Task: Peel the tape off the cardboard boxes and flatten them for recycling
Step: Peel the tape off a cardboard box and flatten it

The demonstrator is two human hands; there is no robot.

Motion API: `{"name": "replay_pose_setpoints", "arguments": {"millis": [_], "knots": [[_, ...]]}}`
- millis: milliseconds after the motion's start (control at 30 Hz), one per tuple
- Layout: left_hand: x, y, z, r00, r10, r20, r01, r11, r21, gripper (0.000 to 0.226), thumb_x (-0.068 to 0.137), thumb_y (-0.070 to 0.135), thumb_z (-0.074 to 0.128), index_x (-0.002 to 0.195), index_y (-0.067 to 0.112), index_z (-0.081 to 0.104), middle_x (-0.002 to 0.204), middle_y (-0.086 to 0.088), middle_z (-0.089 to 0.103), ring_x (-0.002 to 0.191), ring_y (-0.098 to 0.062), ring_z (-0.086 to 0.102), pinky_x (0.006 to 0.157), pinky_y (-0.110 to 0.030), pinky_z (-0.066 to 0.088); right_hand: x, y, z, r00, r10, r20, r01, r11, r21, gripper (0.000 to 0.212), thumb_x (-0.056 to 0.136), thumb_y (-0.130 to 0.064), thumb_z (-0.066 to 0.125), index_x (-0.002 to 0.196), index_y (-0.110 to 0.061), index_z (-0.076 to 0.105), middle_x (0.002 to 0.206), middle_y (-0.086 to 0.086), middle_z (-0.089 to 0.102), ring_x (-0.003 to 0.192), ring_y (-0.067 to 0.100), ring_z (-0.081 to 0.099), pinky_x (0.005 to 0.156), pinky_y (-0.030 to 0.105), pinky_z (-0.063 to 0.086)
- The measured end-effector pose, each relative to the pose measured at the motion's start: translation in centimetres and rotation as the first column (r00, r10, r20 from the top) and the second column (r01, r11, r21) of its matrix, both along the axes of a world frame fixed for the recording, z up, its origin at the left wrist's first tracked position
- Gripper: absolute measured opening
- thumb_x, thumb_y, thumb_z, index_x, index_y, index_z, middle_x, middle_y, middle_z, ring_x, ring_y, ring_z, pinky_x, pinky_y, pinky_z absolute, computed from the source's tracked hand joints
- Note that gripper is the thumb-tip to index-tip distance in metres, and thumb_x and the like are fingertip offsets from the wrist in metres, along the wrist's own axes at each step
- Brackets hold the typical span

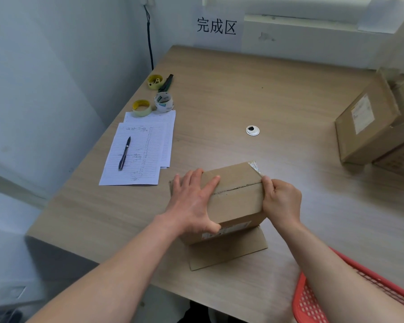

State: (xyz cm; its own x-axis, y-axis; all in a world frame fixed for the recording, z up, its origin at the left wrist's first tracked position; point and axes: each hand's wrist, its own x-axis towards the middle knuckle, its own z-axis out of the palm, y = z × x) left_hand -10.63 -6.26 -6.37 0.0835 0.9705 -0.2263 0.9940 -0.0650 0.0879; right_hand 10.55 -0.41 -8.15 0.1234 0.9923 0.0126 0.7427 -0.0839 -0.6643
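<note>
Head view: the wooden desk (243, 89) fills most of the frame, and at about five o'clock on it, near the front edge, stands the cardboard box (236, 201) being worked on, resting on what looks like a flat cardboard sheet (226, 255). At three o'clock, well apart, more boxes (369, 127) lean together. The left hand (194, 201) lies spread flat over the box's left end, fingers straight, pressing it down. The right hand (281, 201) is curled at the right end of the top seam, apparently pinching the tape there, though I cannot tell how firm that hold is; a crinkled loose piece of clear tape (254, 166) sticks up at the far right corner, just beside it. At ten o'clock lie lined papers (147, 145) with a pen (125, 152), and beyond them tape rolls (149, 106). The box likely weighs little and may be empty, so it will skid unless pinned. The board is stiff, but its paper skin tears; the tape is thin and splits easily, so grip it close to the seam and pull low along it.
</note>
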Motion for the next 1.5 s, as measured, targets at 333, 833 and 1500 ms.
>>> {"name": "replay_pose_setpoints", "arguments": {"millis": [333, 833, 1500], "knots": [[-0.3, 0.3, 0.0, 1.000, -0.018, 0.012, 0.019, 1.000, -0.006, 0.123, 0.054, 0.074, 0.069, 0.154, 0.039, 0.006, 0.160, -0.011, 0.007, 0.147, -0.030, 0.005, 0.120, -0.055, 0.004, 2.4, 2.2, -0.1, 0.935, -0.053, -0.351, -0.061, 0.950, -0.306, 0.058, 0.101, -0.042, 0.053, 0.078, 0.010, 0.065, 0.062, 0.007, 0.046, 0.061, 0.022, 0.041, 0.057, 0.034, 0.033], [-0.6, 1.1, 0.1, 1.000, -0.017, 0.011, 0.017, 0.999, -0.040, 0.126, 0.052, 0.073, 0.071, 0.154, 0.041, 0.005, 0.161, -0.013, 0.008, 0.149, -0.029, 0.006, 0.120, -0.055, 0.005, 4.1, -2.0, 1.2, 0.497, -0.480, -0.723, 0.044, 0.846, -0.531, 0.036, 0.106, -0.035, 0.042, 0.133, -0.012, 0.047, 0.109, 0.011, 0.072, 0.108, 0.022, 0.063, 0.094, 0.044, 0.046], [-0.3, 0.7, 0.3, 1.000, 0.008, -0.001, -0.008, 0.999, -0.048, 0.125, 0.056, 0.071, 0.073, 0.155, 0.041, 0.003, 0.162, -0.010, 0.004, 0.150, -0.027, 0.002, 0.121, -0.054, 0.003, 2.5, -5.0, 0.8, 0.529, -0.564, -0.634, 0.044, 0.764, -0.643, 0.020, 0.091, -0.002, 0.066, 0.107, 0.010, 0.063, 0.080, 0.018, 0.071, 0.062, 0.023, 0.070, 0.050, 0.031, 0.056]]}}
